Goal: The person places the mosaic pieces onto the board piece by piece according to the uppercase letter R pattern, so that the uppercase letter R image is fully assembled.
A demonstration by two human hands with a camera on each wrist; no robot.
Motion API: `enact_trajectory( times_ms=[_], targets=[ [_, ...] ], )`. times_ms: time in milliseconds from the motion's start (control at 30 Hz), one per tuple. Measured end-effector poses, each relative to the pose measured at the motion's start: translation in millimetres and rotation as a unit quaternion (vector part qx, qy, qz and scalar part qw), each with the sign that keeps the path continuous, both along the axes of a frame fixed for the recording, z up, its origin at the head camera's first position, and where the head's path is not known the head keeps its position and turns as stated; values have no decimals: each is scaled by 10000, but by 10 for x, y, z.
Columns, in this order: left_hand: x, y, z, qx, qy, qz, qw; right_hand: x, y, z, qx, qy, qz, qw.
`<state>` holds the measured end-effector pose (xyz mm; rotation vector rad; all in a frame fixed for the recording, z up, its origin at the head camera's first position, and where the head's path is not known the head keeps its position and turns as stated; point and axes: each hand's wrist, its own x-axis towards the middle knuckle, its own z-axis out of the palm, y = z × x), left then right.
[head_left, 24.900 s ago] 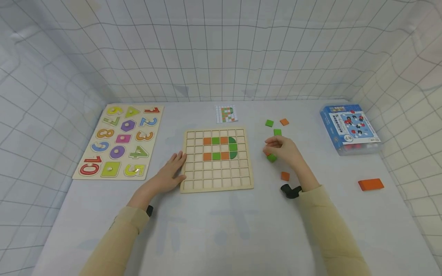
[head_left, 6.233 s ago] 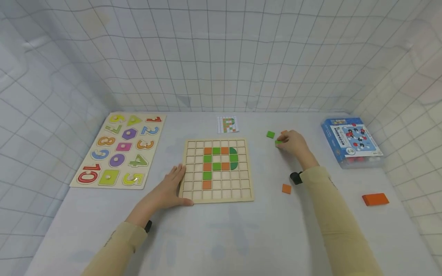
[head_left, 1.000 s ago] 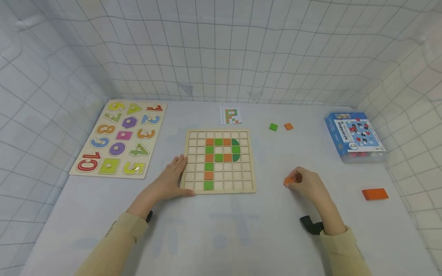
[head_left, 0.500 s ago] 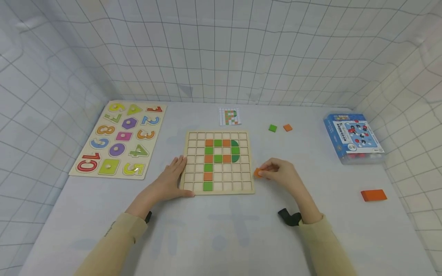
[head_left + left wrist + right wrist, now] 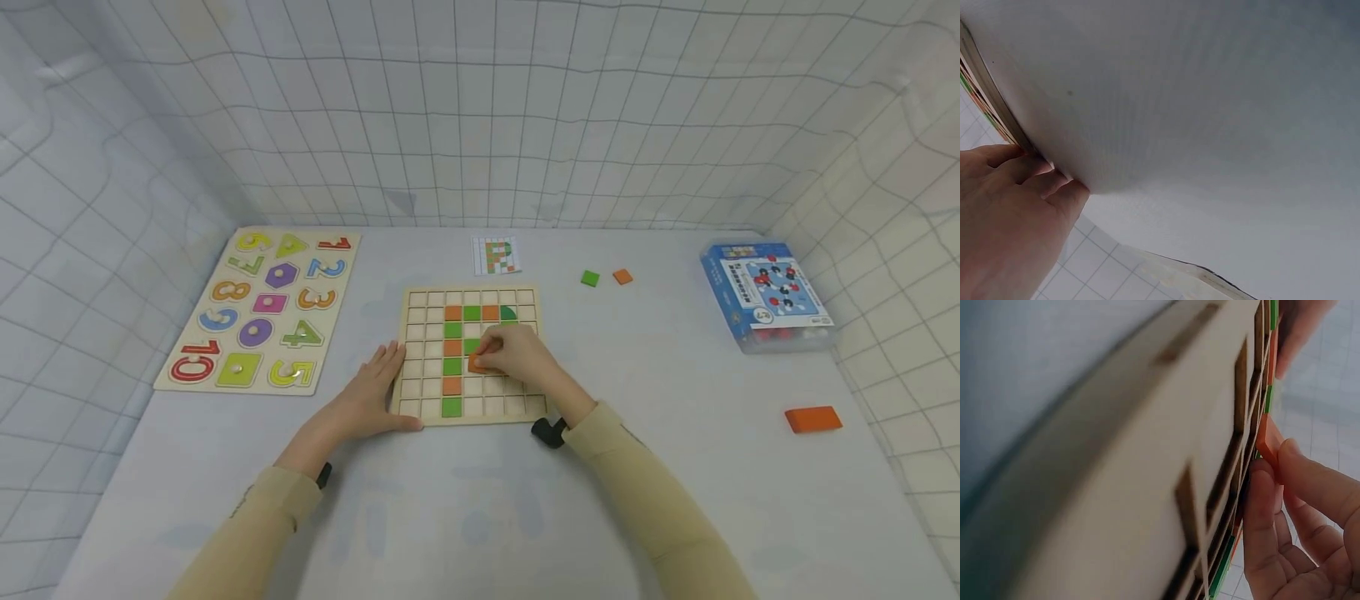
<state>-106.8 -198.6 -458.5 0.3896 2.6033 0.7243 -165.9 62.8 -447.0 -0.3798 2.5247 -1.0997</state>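
My right hand [image 5: 519,354] pinches an orange square tile [image 5: 476,364] between thumb and fingertips, over the middle of the wooden grid board [image 5: 495,407]. In the right wrist view that tile [image 5: 1269,440] is tilted, one edge close to the grid. Green and orange tiles stand in the grid, with a green column tile [image 5: 452,407] at the bottom; my right hand covers some of them. My left hand [image 5: 363,400] rests along the board's left edge, fingers extended, thumb at its front corner. The left wrist view shows its fingers [image 5: 1054,184] against the board's side.
Behind the board lies a small pattern card [image 5: 496,255]. A loose green tile [image 5: 590,278] and an orange tile [image 5: 622,277] lie back right. At left is a number puzzle [image 5: 258,312]; at right, a blue box [image 5: 768,296] and an orange block [image 5: 813,419].
Green and orange tiles have been added down the board's column since the oldest frame. Over the last second my right hand has carried the orange tile leftward from the table to above the board.
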Motion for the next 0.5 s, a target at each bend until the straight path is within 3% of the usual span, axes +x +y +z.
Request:
enact_trajectory(
  times_ms=[500],
  targets=[
    [6, -8, -5, 46, -22, -15, 10000, 38, -194, 64, 685, 296, 353, 9966]
  ],
)
